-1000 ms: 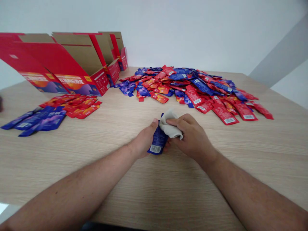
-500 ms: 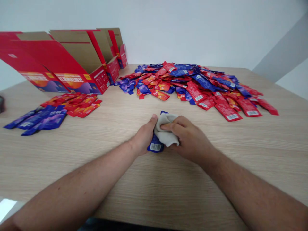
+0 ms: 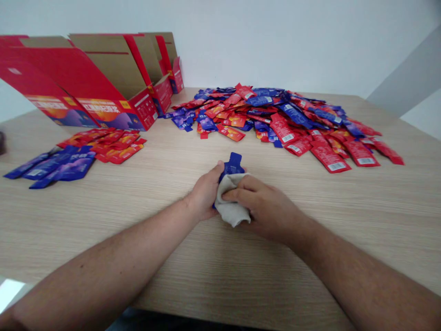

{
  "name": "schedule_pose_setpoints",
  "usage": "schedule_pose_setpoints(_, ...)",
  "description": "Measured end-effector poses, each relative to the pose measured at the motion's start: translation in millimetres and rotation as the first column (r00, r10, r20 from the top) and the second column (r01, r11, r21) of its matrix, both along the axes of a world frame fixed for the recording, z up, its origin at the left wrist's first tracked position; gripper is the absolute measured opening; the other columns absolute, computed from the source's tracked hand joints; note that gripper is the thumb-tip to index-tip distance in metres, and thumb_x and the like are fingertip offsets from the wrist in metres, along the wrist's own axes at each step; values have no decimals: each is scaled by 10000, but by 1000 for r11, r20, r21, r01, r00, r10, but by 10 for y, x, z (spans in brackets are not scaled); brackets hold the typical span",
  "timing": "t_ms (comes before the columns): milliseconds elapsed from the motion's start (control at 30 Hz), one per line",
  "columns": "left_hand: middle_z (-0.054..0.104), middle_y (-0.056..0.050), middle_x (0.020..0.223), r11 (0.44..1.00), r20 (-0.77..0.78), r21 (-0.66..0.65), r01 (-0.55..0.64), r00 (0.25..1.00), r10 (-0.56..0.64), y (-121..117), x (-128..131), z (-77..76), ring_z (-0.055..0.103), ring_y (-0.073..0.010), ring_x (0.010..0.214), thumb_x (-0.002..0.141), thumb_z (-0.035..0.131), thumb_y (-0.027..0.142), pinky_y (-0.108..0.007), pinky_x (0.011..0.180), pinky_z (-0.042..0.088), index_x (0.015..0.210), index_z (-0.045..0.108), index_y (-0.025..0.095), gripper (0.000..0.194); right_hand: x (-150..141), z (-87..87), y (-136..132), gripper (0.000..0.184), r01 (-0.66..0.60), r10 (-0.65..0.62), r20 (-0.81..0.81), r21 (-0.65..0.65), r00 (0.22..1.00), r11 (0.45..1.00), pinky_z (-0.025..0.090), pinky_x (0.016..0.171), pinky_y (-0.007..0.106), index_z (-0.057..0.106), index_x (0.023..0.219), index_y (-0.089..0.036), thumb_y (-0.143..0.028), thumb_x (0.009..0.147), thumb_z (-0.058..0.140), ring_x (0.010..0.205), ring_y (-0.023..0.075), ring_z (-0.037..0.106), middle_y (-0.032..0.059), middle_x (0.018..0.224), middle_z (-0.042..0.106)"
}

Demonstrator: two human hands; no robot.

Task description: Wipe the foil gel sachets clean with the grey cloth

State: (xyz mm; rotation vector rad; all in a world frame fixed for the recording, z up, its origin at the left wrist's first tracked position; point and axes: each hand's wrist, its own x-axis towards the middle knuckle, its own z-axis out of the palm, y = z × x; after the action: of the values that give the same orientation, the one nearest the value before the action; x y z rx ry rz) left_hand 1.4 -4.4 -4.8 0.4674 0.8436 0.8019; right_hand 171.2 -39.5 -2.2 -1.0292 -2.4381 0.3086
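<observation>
A person's left hand [image 3: 206, 191] grips a dark blue pouch [image 3: 234, 164] above a wood-grain desk [image 3: 165, 276], its thumb along the pouch's left edge, as the right hand [image 3: 263, 204] presses a pale grey cloth [image 3: 232, 202] over the pouch's lower part. The right hand's grip is closed on the cloth, with fingers pushed into its folds; the left hand's grip is clamped on the pouch, whose narrow top tab points away from the person. The cloth hides most of the pouch's lower end.

Beyond the hands, a broad pile of red and blue packets [image 3: 292, 117] spreads across the far side of the desk, near a pale wall [image 3: 275, 41]. Several red packets at the pile's near right edge show white barcode labels. To the left, a smaller group of red packets [image 3: 117, 146] lies beside a fan of blue packets [image 3: 65, 165], the two groups touching. Behind them, red cardboard boxes [image 3: 99, 87] stand in a row with their flaps raised, brown board showing inside, and orange and purple artwork along their lower fronts. A small dark object, too blurred to identify, shows at the left edge of the view.
</observation>
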Motion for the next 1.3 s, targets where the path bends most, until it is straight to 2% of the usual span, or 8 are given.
schedule_pose_setpoints(200,796,-122,940,999,17,-41,-28,999,29,33,7,37,755,-238,903,1097,307,550,-327,798,585,1140,747,127,612,12,-7,31,468,200,-198,-34,57,980,978,577,845,393,729,1274,-199,-181,809,778,997,274,672,117,1112,670)
schedule_pose_setpoints(367,798,-121,937,996,55,-70,54,997,-50,33,-13,39,757,-249,844,1076,285,626,-346,731,584,1170,748,137,680,-25,8,-6,432,-7,8,61,-26,998,1000,576,801,359,745,1258,-250,-225,829,797,908,236,679,65,1054,679)
schedule_pose_setpoints(500,798,-129,949,999,35,-36,12,999,-11,26,-7,37,765,-262,947,1093,281,574,-346,806,590,1156,744,117,654,-5,15,10,459,162,-162,1,18,987,987,572,844,400,735,1278,-210,-201,821,775,998,278,674,112,1122,669)
schedule_pose_setpoints(667,808,-128,1000,997,55,-57,50,997,-47,15,5,52,768,-252,918,1087,285,603,-339,788,593,1172,753,124,676,-24,22,-5,414,19,-17,51,-30,999,999,568,836,385,751,1255,-229,-243,842,780,954,264,670,80,1070,677)
schedule_pose_setpoints(833,800,-135,919,999,31,-49,1,1000,1,15,-4,72,750,-240,771,1099,317,511,-334,703,580,1208,734,90,603,-29,47,-11,465,186,-186,20,18,982,982,560,844,394,740,1276,-197,-186,812,774,1004,279,659,117,1126,668)
schedule_pose_setpoints(967,785,-121,847,996,45,-79,44,998,-41,6,-17,103,727,-242,682,1096,290,542,-343,630,559,1238,728,97,640,-45,48,-38,426,0,4,89,-46,996,999,556,807,361,743,1265,-233,-226,841,786,920,239,657,69,1057,666)
schedule_pose_setpoints(1133,796,-122,874,998,29,-44,-35,999,36,1,3,109,742,-217,729,1108,321,485,-308,680,565,1198,732,83,582,-33,27,-16,470,194,-194,0,37,981,980,554,848,384,726,1288,-198,-172,820,771,994,261,638,112,1118,661)
schedule_pose_setpoints(1300,802,-144,909,997,61,-55,51,997,-48,-6,5,102,759,-249,775,1100,309,517,-348,721,586,1222,738,72,630,-42,19,-7,430,36,-36,48,-4,998,999,559,830,371,736,1263,-234,-205,837,776,957,244,635,78,1067,664)
